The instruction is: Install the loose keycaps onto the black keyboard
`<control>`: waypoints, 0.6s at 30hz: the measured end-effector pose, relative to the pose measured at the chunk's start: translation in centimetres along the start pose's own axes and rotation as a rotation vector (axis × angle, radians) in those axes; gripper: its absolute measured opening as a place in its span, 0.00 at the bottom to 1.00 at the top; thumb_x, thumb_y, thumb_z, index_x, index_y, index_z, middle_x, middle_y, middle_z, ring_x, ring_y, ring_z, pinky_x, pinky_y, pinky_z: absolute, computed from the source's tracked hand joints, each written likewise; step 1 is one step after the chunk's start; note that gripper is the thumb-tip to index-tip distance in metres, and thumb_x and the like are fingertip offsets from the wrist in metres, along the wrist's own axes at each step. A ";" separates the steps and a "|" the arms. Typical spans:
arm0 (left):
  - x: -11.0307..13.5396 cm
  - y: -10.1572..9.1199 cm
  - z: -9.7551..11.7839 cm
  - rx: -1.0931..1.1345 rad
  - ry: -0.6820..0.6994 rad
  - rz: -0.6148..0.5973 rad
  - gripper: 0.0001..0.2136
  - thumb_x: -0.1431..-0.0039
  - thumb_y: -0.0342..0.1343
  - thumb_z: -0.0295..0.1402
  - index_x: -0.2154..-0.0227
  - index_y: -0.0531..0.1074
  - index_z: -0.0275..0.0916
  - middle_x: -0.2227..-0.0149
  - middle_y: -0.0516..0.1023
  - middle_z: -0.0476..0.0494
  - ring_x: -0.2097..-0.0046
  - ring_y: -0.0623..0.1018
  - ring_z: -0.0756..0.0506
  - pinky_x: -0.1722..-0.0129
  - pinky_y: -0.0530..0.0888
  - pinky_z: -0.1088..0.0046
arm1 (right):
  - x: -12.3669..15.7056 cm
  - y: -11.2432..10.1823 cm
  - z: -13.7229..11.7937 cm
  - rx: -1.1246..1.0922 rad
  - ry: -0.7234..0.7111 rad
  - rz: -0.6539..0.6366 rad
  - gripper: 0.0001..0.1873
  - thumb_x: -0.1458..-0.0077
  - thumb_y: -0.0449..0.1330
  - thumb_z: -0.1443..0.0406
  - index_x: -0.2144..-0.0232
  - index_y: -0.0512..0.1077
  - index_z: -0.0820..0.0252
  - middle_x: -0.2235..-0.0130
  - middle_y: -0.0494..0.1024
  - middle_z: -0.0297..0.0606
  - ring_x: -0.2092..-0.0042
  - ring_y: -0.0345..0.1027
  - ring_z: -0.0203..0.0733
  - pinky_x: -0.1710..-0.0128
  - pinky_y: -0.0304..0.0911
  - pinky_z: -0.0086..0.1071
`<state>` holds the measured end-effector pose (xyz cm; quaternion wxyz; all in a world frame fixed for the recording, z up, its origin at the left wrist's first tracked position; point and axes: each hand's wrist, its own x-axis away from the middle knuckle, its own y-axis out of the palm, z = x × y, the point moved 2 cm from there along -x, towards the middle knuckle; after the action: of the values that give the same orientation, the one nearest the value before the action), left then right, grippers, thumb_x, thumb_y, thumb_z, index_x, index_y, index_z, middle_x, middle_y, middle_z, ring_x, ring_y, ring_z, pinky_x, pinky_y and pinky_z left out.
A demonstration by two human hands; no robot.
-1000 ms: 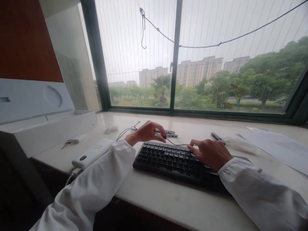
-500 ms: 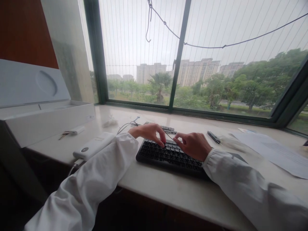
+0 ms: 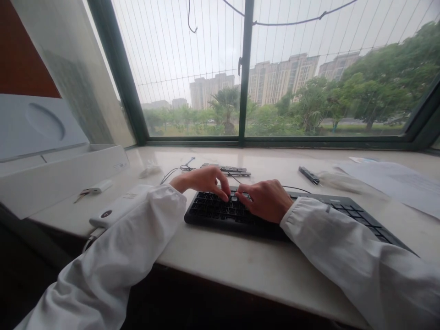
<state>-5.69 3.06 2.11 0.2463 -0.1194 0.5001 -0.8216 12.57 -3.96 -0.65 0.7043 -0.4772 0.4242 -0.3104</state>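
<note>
Change: the right hand (image 3: 266,200) has closed in from the right half of the keyboard (image 3: 213,211) and now meets the left hand (image 3: 205,180) at centre frame, so the gap between the hands is gone.
Left fingers (image 3: 223,190): narrow, thumb and forefinger pinched on a small piece (image 3: 233,198) over the upper key rows.
Right fingers (image 3: 245,198): curled tight, with their tips against the same piece. Whether they grip it cannot be told.
Small piece: just above the keys at centre frame, between the two sets of fingertips. It is too small to identify.
Cable (image 3: 297,188): a thin dark line that leaves the hands toward the right of the frame. Another strand runs back toward the window.
Method (judgement): rest both wrists on the keyboard edge, keep the pinch light and make small movements. Leave the cable slack so that it does not drag the piece sideways.
Desk (image 3: 240,263): carries a power bank (image 3: 118,208) at lower left, a white box (image 3: 62,176) at far left, and papers (image 3: 395,181) at right.
</note>
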 end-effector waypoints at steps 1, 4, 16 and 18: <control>0.0 0.0 0.1 -0.008 -0.001 -0.004 0.12 0.55 0.65 0.42 0.68 0.80 0.42 0.70 0.81 0.50 0.70 0.75 0.51 0.68 0.67 0.77 | 0.0 0.0 0.0 -0.006 -0.007 0.003 0.25 0.38 0.40 0.52 0.59 0.74 0.52 0.70 0.79 0.40 0.67 0.72 0.44 0.69 0.51 0.31; 0.0 -0.1 0.2 -0.021 -0.014 0.003 0.13 0.56 0.65 0.42 0.69 0.80 0.41 0.73 0.80 0.50 0.74 0.72 0.53 0.71 0.65 0.78 | 0.2 -0.1 -0.1 -0.026 -0.033 0.016 0.25 0.37 0.40 0.52 0.59 0.73 0.54 0.70 0.79 0.42 0.68 0.71 0.44 0.69 0.51 0.32; -0.1 0.0 0.9 -0.104 -0.063 0.033 0.14 0.56 0.65 0.44 0.70 0.80 0.41 0.80 0.74 0.52 0.80 0.65 0.56 0.76 0.62 0.79 | 0.5 -0.6 -0.2 -0.043 -0.059 0.033 0.23 0.38 0.41 0.55 0.62 0.74 0.56 0.70 0.79 0.44 0.69 0.72 0.44 0.69 0.53 0.32; -0.1 -0.1 1.1 -0.124 -0.074 0.027 0.14 0.56 0.65 0.45 0.69 0.80 0.41 0.81 0.73 0.53 0.80 0.64 0.56 0.76 0.62 0.80 | 0.5 -0.6 -0.2 -0.051 -0.058 0.036 0.23 0.38 0.41 0.55 0.62 0.74 0.56 0.69 0.79 0.44 0.68 0.72 0.45 0.68 0.53 0.32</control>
<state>-5.16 2.25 2.71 0.2680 -0.1578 0.5422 -0.7806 12.58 -4.64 -0.27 0.7093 -0.4962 0.4197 -0.2730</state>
